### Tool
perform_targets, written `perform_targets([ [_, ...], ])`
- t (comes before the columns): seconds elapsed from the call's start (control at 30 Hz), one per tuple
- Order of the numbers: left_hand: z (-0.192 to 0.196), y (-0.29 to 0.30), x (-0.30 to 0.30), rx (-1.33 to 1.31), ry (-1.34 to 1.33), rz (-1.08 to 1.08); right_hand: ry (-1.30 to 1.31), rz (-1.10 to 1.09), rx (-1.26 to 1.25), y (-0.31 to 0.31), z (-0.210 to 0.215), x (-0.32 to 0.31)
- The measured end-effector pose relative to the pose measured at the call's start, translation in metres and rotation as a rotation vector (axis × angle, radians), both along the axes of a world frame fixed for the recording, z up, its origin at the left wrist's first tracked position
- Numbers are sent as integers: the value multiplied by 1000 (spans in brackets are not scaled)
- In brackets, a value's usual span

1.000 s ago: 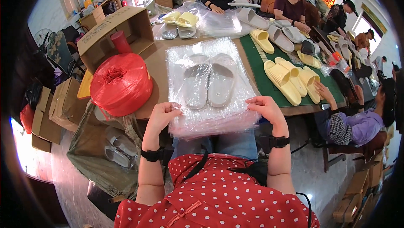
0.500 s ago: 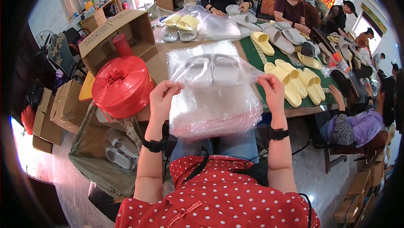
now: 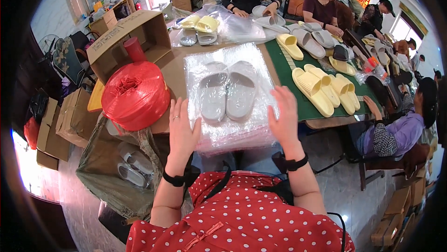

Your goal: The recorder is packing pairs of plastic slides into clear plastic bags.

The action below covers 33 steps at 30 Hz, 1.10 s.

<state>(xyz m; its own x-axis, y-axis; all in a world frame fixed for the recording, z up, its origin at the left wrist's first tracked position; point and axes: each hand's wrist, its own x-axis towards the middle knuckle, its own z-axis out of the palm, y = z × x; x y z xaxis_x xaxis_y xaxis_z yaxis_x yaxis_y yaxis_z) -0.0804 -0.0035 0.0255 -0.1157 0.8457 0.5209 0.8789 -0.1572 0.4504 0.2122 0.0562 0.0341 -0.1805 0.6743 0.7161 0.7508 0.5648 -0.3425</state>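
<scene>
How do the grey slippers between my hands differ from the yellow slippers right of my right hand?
The grey slippers lie on clear plastic; the yellow slippers lie on a green mat. The grey slippers point nearly straight ahead, while the yellow slippers slant with toes leftward. Both are open-heeled with broad straps.

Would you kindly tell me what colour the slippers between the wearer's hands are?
The slippers are light grey, as the head view shows best.

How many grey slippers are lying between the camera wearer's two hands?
2: the left slipper and the right slipper, side by side on the clear plastic stack.
</scene>
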Motion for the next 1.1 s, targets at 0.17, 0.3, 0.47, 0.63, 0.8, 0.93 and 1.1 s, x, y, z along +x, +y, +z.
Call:
perform_targets([
  [0.17,-21,32,25,53,218,-194,-161,372,-84,0,-26,-60],
  [0.3,-54,40,25,-108,243,-256,-345,342,-197,6,-63,-59],
  [0.47,-75,38,12,-94,152,-270,-296,297,-281,7,-70,-35],
  [0.63,-79,39,11,-78,21,-241,-229,337,-312,13,-75,-33],
  [0.8,-83,42,11,-62,-99,-195,-187,356,-344,12,-75,-33],
  [0.93,-82,51,2,-156,-417,-70,-177,362,-346,13,-76,-32],
  [1.1,-64,54,-3,-286,-359,-83,-170,370,-348,14,-77,-31],
])
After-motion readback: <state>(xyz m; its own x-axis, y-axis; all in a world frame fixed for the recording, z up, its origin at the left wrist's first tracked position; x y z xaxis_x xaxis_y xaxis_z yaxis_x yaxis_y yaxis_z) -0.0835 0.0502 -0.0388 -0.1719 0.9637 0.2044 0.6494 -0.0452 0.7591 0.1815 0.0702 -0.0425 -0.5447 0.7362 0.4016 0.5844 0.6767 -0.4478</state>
